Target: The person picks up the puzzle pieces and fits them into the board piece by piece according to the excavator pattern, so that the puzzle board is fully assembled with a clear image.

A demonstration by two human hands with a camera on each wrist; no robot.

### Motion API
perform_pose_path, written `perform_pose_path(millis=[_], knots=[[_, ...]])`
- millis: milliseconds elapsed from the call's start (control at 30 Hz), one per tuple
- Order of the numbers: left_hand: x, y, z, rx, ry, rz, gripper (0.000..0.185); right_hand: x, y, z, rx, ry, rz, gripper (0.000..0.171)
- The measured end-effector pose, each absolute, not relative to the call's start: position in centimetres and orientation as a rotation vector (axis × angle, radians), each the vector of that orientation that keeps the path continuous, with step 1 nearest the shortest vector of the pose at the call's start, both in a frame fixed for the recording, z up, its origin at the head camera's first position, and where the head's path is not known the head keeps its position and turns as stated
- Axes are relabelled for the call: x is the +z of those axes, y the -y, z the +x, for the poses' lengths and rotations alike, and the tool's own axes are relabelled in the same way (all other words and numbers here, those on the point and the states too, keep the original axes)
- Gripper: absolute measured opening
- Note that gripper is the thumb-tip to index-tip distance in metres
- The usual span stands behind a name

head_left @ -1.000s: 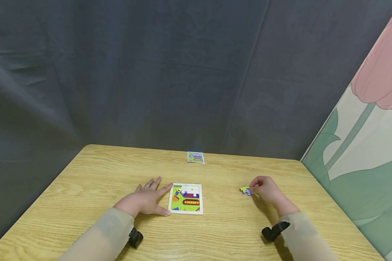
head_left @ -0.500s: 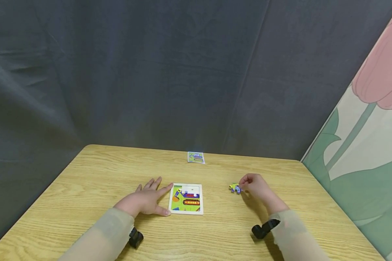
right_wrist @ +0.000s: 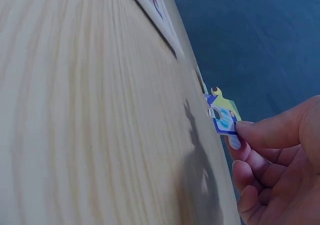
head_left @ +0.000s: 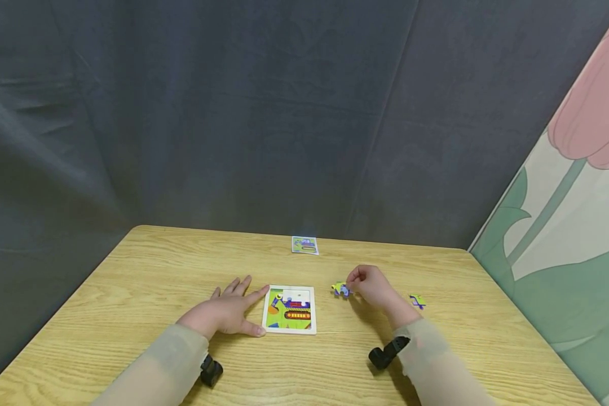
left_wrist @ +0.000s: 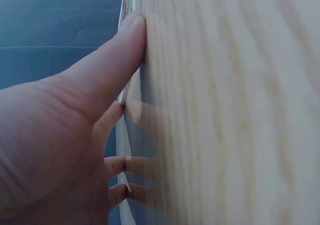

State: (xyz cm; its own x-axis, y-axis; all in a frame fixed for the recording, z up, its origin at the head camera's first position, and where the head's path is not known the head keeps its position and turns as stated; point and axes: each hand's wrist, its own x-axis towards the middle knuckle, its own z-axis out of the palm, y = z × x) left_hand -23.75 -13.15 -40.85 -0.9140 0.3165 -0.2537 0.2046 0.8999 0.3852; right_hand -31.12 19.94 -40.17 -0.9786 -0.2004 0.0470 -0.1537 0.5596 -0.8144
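My right hand (head_left: pixel 373 286) pinches a yellow-green and blue jigsaw puzzle piece (head_left: pixel 341 290) by its edge, held above the table to the right of the puzzle. In the right wrist view the puzzle piece (right_wrist: pixel 224 116) sits between thumb and fingertips. My left hand (head_left: pixel 228 312) lies spread, with its thumb and index finger touching the left edge of a white-framed puzzle board (head_left: pixel 314 324). That board shows a digger picture, with a white gap in its upper part. In the left wrist view the left hand's thumb (left_wrist: pixel 112 55) rests along the board's edge.
Another puzzle piece (head_left: pixel 417 301), green and purple, lies on the table at the right. A small picture card (head_left: pixel 304 245) of the digger lies near the far edge. Behind the wooden table (head_left: pixel 182 254) hangs a dark curtain (head_left: pixel 264 124).
My right hand has moved left with the puzzle piece, closer to the board. The other piece on the right has come into sight. My left hand stays in place.
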Motion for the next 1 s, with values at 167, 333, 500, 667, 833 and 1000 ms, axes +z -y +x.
perform_pose_path(millis=[167,333,500,667,833,1000], knots=[[-42.0,13.4,-24.4,0.481,-2.767,0.384,0.100,-40.0,-17.6,-31.3,-1.418,-2.741,-0.323,0.016],[-42.8,13.6,-24.6,0.497,-2.788,0.402,0.101,-39.6,-15.5,-31.3,-1.418,-2.735,-0.317,0.018],[-42.8,13.6,-24.6,0.500,-2.789,0.401,0.101,-39.9,-14.0,-31.6,-1.422,-2.715,-0.349,0.019],[-42.6,13.6,-24.6,0.493,-2.789,0.400,0.100,-40.0,-12.7,-31.6,-1.428,-2.676,-0.371,0.019],[-41.7,13.4,-24.0,0.515,-2.775,0.398,0.098,-40.2,-11.6,-31.5,-1.416,-2.637,-0.391,0.014],[-40.9,13.2,-23.7,0.505,-2.758,0.379,0.097,-40.3,-10.8,-31.3,-1.383,-2.624,-0.405,0.012]])
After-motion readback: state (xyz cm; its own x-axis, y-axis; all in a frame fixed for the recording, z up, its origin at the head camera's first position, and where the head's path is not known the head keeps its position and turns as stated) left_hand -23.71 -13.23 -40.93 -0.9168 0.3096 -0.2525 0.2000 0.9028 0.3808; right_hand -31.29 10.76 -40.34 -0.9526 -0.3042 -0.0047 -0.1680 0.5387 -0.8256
